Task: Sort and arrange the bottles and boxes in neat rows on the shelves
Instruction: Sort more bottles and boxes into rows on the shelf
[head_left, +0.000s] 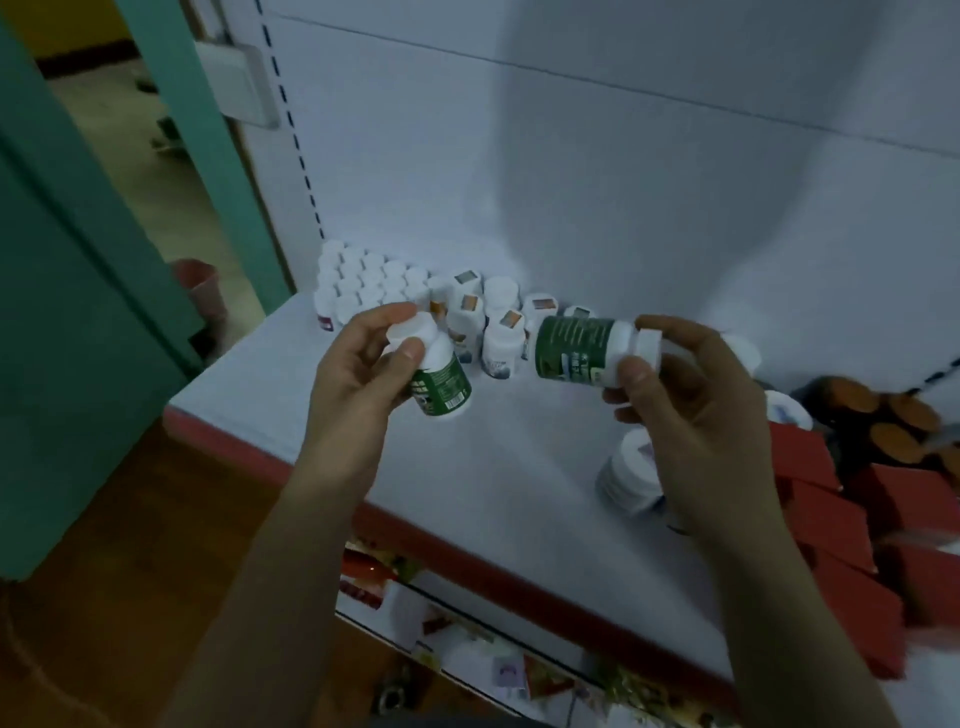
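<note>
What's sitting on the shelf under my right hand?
A white bottle sits on the shelf below your right hand, which holds a green-labelled bottle. The hand covers its right side; its label is unreadable.

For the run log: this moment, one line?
left hand: grips tilted green bottle | right hand: grips sideways green bottle | shelf: white bottles behind

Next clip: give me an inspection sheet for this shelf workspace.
Surface: white shelf with red front edge.
Job's things: white-capped bottles packed at back left; red boxes piled at right.
Clutter: loose white bottle partly behind the right hand.
Grippers: left hand holds a green-label bottle by its cap; right hand holds a second green-label bottle, lying sideways.
Cables: nothing seen.
Surroundings: teal door at left; stocked lower shelf below.
</note>
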